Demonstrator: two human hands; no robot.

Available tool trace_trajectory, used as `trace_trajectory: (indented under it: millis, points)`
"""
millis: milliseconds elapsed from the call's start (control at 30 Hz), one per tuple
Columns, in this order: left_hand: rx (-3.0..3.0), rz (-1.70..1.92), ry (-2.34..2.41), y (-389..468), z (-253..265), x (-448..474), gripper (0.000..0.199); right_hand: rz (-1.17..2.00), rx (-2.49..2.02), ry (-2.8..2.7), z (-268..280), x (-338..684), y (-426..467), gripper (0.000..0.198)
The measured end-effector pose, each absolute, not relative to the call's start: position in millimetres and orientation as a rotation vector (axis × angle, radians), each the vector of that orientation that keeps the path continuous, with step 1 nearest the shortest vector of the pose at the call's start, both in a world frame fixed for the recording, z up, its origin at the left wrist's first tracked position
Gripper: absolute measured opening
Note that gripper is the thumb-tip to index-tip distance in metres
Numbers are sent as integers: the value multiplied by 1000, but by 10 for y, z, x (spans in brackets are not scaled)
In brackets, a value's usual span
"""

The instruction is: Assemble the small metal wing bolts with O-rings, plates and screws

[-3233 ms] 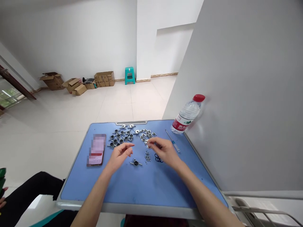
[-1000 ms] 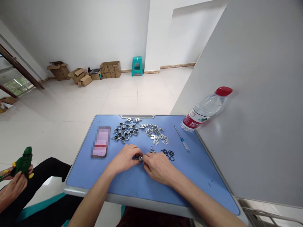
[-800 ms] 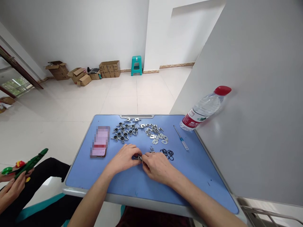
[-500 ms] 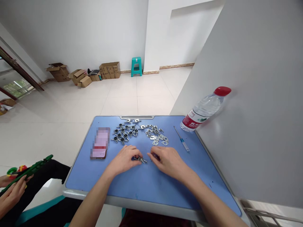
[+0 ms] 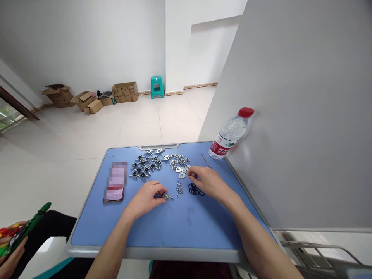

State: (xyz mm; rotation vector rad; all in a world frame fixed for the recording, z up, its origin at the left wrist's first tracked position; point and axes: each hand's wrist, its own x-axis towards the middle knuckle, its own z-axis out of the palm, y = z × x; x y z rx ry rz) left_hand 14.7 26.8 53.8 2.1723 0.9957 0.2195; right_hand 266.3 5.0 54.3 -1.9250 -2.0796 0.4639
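My left hand (image 5: 147,198) is closed around a small metal fitting (image 5: 167,197) with thin pins pointing right, held just over the blue tabletop. My right hand (image 5: 207,180) has thumb and fingers drawn together by the flat metal plates (image 5: 181,175); whatever is between the fingertips is too small to make out. Below it lie several black rubber rings (image 5: 193,191), partly covered by the hand. A cluster of tiny silver balls (image 5: 179,190) sits between my two hands. Farther back are several metal fittings with black round centres (image 5: 143,164) and a pile of metal pins (image 5: 178,159).
A phone (image 5: 116,182) lies on the table's left side. Behind my right hand a screwdriver (image 5: 206,160) is partly hidden. A water bottle (image 5: 229,135) stands at the right edge by the grey panel (image 5: 290,116). Another person's hand (image 5: 14,254) holds a green object.
My right hand has moved back and right, toward the plates, uncovering the silver balls and black rings. My left hand keeps the metal fitting. The camera view has shifted.
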Motion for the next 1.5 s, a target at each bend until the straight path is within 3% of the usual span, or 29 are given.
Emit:
trace_trajectory:
  millis: [500, 800, 1500]
  points:
    - [2065, 143, 1020, 322, 558, 109, 25, 423, -2017, -2015, 538, 2781, 106, 16]
    - [2005, 126, 999, 371, 517, 70, 31, 642, -1985, -2110, 660, 2916, 6, 16]
    - [2026, 111, 992, 372, 538, 75, 29, 650, -2069, -2248, 567, 2635, 30, 16]
